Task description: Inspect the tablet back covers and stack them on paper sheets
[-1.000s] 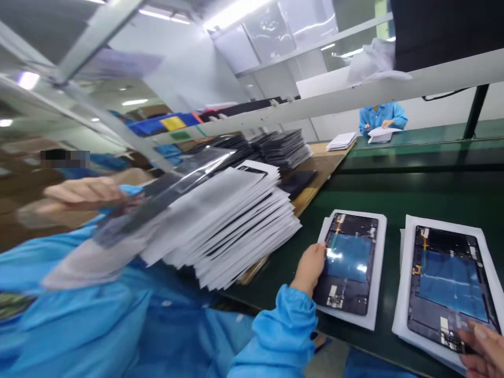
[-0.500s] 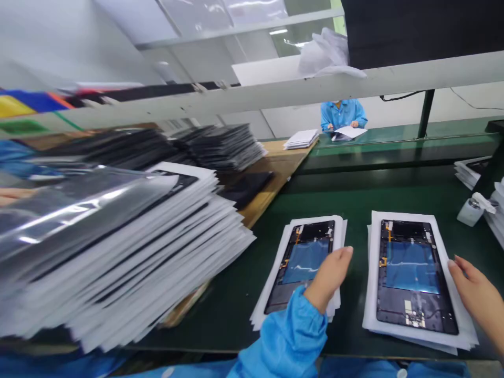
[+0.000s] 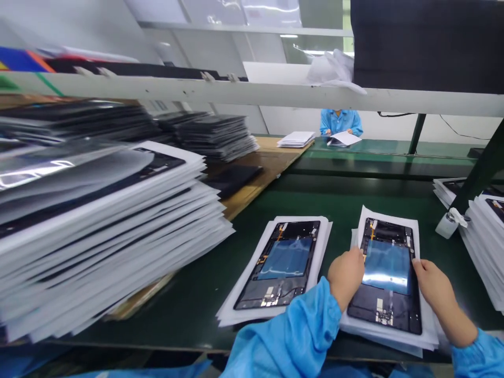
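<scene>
Two black tablet back panels with blue film lie on white sheets on the green belt. My left hand [image 3: 345, 274] and my right hand [image 3: 434, 286] grip the left and right edges of the right panel [image 3: 386, 275]. Both hands have their fingers curled on it. The left panel [image 3: 281, 270] lies untouched beside my left sleeve.
A tall leaning stack of white-sheeted panels [image 3: 102, 226] fills the left. Dark stacks [image 3: 216, 136] sit behind it on a wooden board. More white stacks [image 3: 482, 236] and a small white bottle [image 3: 449, 223] stand at the right. A person in blue [image 3: 340, 122] works at the far end.
My left hand left the left panel and moved right onto the right panel. My right hand closed in on that panel's right edge. The view swung right.
</scene>
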A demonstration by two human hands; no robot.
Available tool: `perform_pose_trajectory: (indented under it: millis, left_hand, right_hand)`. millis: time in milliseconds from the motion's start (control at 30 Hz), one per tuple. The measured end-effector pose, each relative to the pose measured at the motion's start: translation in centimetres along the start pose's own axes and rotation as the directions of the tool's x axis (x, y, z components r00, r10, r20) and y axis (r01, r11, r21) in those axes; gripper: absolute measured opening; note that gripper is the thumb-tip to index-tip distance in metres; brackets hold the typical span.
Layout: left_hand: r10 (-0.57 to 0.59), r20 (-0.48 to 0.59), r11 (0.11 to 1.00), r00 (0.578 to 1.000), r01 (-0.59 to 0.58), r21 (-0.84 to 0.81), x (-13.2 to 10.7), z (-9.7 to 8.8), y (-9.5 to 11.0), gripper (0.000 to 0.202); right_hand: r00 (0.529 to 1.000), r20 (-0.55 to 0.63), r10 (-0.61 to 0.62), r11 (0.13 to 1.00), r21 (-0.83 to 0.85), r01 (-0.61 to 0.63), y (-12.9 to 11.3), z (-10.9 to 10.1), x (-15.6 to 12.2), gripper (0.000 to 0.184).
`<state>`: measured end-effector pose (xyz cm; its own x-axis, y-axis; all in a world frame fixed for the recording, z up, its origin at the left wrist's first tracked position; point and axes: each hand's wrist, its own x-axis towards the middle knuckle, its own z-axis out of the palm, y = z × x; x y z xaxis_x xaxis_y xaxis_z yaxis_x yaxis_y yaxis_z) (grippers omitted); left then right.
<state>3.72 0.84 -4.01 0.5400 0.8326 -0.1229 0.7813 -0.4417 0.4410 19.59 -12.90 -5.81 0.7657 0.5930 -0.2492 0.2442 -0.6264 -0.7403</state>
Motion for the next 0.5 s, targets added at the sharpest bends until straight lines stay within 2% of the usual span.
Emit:
perform_pose_trajectory:
  millis: [67, 167, 233, 333, 367, 433, 500]
  left_hand:
    - [-0.02, -0.046, 0.997, 0.999, 0.017, -0.07, -0.7, -0.4, 0.6, 0.03]
    - [-0.12, -0.106, 0.923, 0.987, 0.072, -0.378, -1.4, -0.7, 0.9, 0.029]
    - [-0.182, -0.152, 0.854, 0.971, 0.079, -0.515, -1.6, -0.5, 0.9, 0.03]
    - [-0.232, -0.208, 0.778, 0.95, 0.053, -0.626, -1.5, 0.1, 0.5, 0.032]
    - [-0.244, -0.191, 0.735, 0.951, 0.053, -0.676, -1.4, 0.3, 0.2, 0.031]
    - [-0.261, -0.079, 0.582, 0.962, 0.091, -0.808, -1.2, 0.6, -0.5, 0.029]
    - [-0.253, 0.075, 0.391, 0.964, 0.173, -0.904, -1.2, 0.6, -1.3, 0.027]
  right_hand:
    - [0.997, -0.072, -0.013, 1.0, 0.016, 0.014, -0.7, 0.1, -1.2, 0.033]
    - [0.985, -0.175, -0.009, 0.997, 0.079, 0.023, -1.7, 0.3, -3.4, 0.036]
    - [0.979, -0.202, -0.008, 0.991, 0.126, 0.034, -2.2, 0.4, -4.9, 0.036]
    - [0.981, -0.192, -0.039, 0.976, 0.204, 0.079, -2.7, 0.5, -6.5, 0.038]
    - [0.984, -0.173, -0.051, 0.966, 0.243, 0.092, -2.8, 0.4, -6.9, 0.04]
    - [0.995, -0.095, -0.027, 0.925, 0.376, 0.061, -2.8, 0.1, -7.3, 0.042]
    - [0.998, 0.025, 0.062, 0.841, 0.537, -0.065, -2.5, -0.2, -7.2, 0.043]
